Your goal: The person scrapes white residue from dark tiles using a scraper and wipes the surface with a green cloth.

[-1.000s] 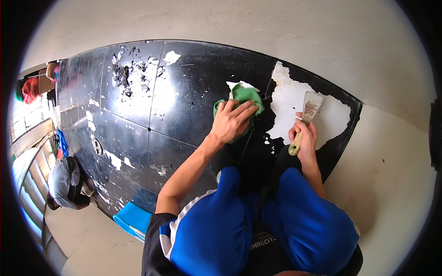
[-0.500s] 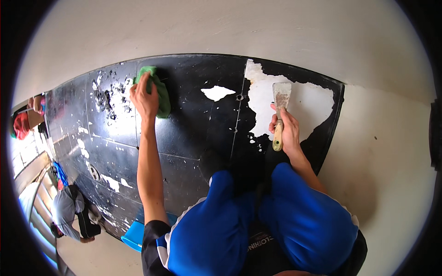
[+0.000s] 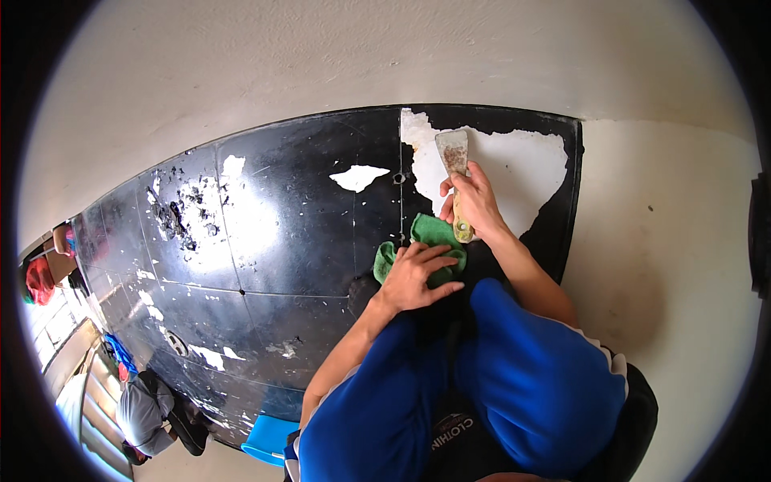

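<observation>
Fingers engaged, both hands. Leftward of the large, ragged-edged white patch [image 3: 514, 173], glossy black coating [image 3: 309, 249] remains, flaked in spots; work looks partial, the patch mostly bare. Lower left of the patch, left hand [image 3: 414, 281] lies spread on crumpled green cloth [image 3: 434, 230]; gripping or resting, cannot tell. Over the patch, right hand [image 3: 477, 201] closes around pale-handled flat metal scraper [image 3: 452, 151].

White capital lettering [image 3: 452, 434], partly readable, slanted across the black shirt [image 3: 466, 461] between the blue trouser legs [image 3: 540, 386]; a smaller reddish print [image 3: 456, 418] just above it was too blurred to read.
</observation>
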Tool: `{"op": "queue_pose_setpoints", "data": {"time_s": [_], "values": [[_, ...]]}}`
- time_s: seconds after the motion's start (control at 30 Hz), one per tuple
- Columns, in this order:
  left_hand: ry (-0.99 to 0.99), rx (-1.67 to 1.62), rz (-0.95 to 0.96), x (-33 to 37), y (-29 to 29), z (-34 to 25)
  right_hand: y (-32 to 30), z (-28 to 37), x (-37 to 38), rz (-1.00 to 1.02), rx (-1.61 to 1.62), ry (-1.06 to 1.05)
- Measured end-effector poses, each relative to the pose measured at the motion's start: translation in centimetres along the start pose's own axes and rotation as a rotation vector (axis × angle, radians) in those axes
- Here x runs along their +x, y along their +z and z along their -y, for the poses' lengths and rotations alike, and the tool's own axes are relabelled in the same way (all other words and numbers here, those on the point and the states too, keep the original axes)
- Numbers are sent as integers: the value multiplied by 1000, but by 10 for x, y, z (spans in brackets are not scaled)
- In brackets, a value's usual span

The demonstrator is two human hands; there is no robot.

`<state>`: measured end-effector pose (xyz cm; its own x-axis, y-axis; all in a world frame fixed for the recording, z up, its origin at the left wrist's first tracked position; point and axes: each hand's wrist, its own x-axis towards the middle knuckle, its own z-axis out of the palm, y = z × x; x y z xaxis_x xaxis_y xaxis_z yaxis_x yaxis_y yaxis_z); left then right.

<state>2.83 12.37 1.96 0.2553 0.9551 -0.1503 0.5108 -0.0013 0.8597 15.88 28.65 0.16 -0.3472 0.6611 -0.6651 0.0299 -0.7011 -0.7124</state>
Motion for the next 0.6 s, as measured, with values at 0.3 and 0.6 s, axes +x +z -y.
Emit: {"op": "queue_pose_setpoints", "data": {"time_s": [0.3,0.6], "values": [[39,201,-342,68,-47,32,8,17,12,-36,66,75],[75,369,-316,113,-42,67,17,15,18,-61,53,69]]}}
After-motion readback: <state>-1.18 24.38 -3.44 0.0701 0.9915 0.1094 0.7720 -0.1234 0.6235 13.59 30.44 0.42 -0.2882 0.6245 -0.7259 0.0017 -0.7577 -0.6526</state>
